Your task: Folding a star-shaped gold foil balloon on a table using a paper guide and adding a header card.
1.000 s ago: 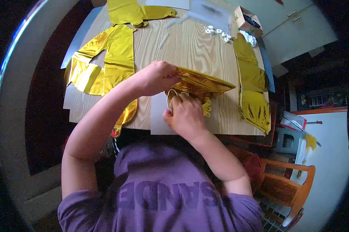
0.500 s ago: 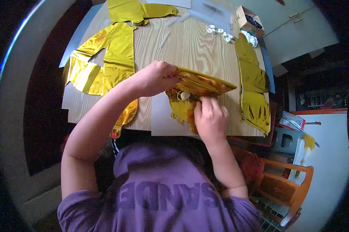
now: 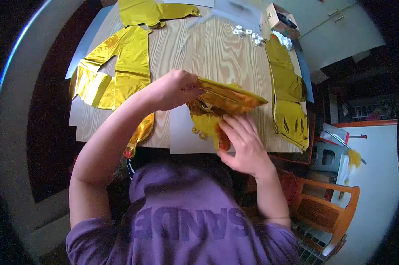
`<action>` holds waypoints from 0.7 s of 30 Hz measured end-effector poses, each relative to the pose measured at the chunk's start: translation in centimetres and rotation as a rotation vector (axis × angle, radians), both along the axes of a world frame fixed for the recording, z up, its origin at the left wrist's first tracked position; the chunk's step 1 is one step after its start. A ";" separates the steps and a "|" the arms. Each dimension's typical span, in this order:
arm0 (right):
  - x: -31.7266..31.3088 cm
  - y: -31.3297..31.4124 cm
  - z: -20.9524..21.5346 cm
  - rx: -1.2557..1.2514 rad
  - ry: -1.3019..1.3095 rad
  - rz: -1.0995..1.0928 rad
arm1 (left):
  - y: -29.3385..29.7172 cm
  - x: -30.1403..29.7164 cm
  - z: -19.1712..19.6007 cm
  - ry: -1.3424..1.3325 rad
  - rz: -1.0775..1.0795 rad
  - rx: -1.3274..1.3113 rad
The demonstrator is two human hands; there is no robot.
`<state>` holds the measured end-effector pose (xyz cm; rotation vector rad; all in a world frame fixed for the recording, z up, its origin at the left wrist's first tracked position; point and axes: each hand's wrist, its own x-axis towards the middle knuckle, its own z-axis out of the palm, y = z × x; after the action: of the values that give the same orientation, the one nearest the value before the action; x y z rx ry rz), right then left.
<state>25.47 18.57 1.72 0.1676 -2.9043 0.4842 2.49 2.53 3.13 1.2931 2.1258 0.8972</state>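
Observation:
Over the table's near edge hangs a folded sheet of shiny gold foil, which looks like a flat foil balloon. At its upper left corner my left hand is closed, pinching the foil. My right hand lies against the lower right of the same foil, fingers stretched and thumb apart; the fingertips partly hide behind the upper fold. A small ring shows in the gap of the fold. Another gold foil balloon lies flat to the left of my left hand, and one more lies at the right edge.
Gold foil also lies at the far left, and a rounded gold piece sits under my left forearm. Small white pieces, a white bundle and an open box stand far right. A wooden chair is at lower right.
My right hand has gone from curled fingers to stretched ones, moving slightly down and right with the thumb spread. The white round piece seen in the fold is now mostly hidden. My left hand keeps its grip.

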 end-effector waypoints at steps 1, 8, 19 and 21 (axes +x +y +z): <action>1.1 0.1 -0.4 0.008 -0.054 -0.010 | 0.0 -0.2 -1.1 0.007 -0.020 0.011; 4.7 0.3 -3.4 0.009 0.072 0.018 | -0.7 1.0 -0.1 -0.155 -0.240 -0.015; 3.3 -0.9 -4.6 -0.054 0.222 -0.019 | -0.2 1.3 -1.9 -0.005 0.018 0.151; 3.3 -0.9 -4.7 -0.041 0.247 -0.015 | -0.2 1.5 -1.9 -0.005 0.031 0.165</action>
<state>28.81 17.72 -3.02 0.1857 -2.6511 0.4835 3.97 2.31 1.20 1.3388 2.1094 1.1077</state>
